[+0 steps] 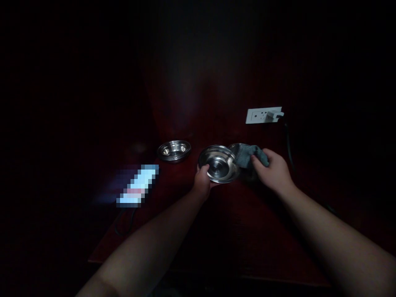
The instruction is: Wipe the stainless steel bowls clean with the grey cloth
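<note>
In the head view my left hand (202, 181) grips a shiny steel bowl (218, 165) by its near left rim, thumb over the edge. The bowl is tilted a little toward me, and its inside shows. My right hand (275, 169) is closed on a grey-green cloth (247, 156), which hangs at the bowl's right rim. Behind the cloth shows part of another metal rim (238, 145), mostly hidden. Farther left, a low stack of similar steel bowls (175, 152) rests on the dark red table.
A lit, blurred-out screen (139, 185) lies at the left of the table (235, 239), with a thin cable (131, 222) below it. A white wall socket (262, 115) with a plug is at the back right; a cord (289, 144) hangs there. The surroundings are very dark.
</note>
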`<state>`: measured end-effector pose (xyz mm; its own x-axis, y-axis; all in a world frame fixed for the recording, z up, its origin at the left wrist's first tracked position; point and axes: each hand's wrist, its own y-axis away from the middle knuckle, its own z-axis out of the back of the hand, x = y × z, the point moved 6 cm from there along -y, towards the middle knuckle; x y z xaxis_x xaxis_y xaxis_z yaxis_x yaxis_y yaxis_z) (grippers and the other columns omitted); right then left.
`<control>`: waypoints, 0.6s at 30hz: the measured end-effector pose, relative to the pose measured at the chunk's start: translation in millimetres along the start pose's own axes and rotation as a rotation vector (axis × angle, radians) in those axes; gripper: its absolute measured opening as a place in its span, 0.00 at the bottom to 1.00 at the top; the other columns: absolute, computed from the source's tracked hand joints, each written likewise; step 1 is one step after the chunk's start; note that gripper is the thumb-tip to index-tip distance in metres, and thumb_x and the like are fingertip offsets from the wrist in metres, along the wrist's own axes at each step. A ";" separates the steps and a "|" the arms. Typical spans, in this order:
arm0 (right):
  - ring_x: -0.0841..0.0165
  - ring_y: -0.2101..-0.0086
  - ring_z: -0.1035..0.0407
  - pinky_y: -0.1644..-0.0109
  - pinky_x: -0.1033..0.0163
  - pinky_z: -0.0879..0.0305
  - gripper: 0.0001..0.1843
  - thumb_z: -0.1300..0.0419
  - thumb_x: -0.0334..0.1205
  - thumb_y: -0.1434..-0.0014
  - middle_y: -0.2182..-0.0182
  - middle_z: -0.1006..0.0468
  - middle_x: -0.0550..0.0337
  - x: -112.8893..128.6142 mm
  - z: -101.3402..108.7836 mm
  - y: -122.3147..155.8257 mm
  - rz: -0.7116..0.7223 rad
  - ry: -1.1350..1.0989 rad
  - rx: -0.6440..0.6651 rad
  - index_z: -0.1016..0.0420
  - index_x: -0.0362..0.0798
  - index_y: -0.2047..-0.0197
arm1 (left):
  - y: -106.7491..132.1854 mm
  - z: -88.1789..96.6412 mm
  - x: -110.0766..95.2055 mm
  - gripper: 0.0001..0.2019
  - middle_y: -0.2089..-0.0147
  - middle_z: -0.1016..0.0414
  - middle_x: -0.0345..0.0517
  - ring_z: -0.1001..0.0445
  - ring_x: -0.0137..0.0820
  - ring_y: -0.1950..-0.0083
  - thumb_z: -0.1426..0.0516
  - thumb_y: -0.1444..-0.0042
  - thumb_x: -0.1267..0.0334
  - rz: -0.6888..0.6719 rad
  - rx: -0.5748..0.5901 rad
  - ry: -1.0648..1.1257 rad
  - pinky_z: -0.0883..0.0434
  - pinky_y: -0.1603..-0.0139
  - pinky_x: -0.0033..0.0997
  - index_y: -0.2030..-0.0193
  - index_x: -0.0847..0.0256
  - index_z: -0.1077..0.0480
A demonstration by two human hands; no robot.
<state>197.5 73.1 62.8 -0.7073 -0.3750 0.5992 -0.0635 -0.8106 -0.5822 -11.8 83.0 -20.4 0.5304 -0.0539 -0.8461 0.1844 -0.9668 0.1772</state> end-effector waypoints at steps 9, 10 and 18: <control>0.64 0.71 0.37 0.68 0.60 0.41 0.10 0.45 0.47 0.45 0.72 0.32 0.60 -34.4 -0.5 -6.8 -0.228 -0.047 -0.121 0.41 0.51 0.66 | 1.6 -1.2 1.6 0.22 0.51 0.26 0.48 0.24 0.37 0.58 0.46 0.45 0.60 -0.029 0.036 -0.053 0.24 0.62 0.39 0.43 0.53 0.38; 0.65 0.71 0.36 0.67 0.60 0.41 0.10 0.47 0.48 0.43 0.72 0.32 0.60 -30.0 -5.4 -4.6 -0.188 -0.077 -0.081 0.41 0.51 0.65 | 1.4 -2.2 2.0 0.22 0.52 0.26 0.47 0.24 0.37 0.58 0.45 0.46 0.60 -0.039 0.058 -0.055 0.25 0.62 0.38 0.43 0.53 0.37; 0.63 0.68 0.34 0.64 0.58 0.38 0.11 0.50 0.50 0.39 0.69 0.30 0.58 4.0 -22.1 10.9 0.034 -0.105 0.132 0.42 0.51 0.64 | 1.7 -1.8 0.5 0.23 0.56 0.25 0.46 0.23 0.36 0.61 0.44 0.48 0.63 -0.065 0.065 -0.090 0.25 0.63 0.37 0.43 0.53 0.37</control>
<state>178.5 72.7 46.6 -0.6295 -0.4424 0.6388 0.0568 -0.8461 -0.5300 -9.7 81.8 -19.7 0.4420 -0.0103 -0.8970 0.1601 -0.9830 0.0902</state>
